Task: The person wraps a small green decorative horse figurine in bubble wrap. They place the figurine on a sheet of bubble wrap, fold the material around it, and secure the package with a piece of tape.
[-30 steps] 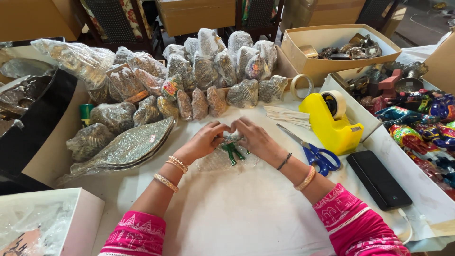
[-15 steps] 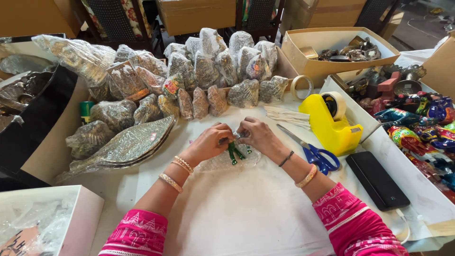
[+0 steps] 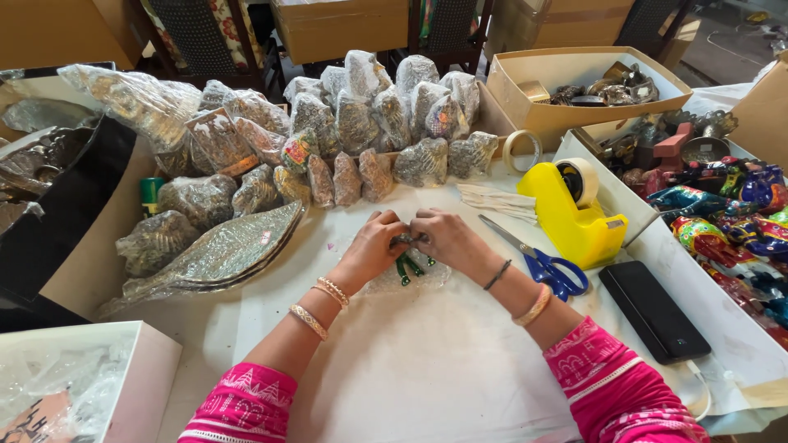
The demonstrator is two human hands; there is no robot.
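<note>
Both hands meet at mid-table over a small green figurine (image 3: 408,267), thin dark-green legs poking below; the left hand (image 3: 373,246) and right hand (image 3: 443,238) pinch it with curled fingers, on crinkly clear bubble wrap (image 3: 410,281); blue-handled scissors (image 3: 542,262) lie near.

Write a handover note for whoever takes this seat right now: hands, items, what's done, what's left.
Left hand and right hand: both pinch a small green-legged figurine over a bubble-wrap piece on the white table cover.
Nearby: blue-handled scissors and yellow tape dispenser beside the right hand; black phone further right.
Done: a pile of wrapped bundles at the table's back.
Left: this figurine is not yet wrapped; unwrapped pieces sit in the cardboard box.
</note>
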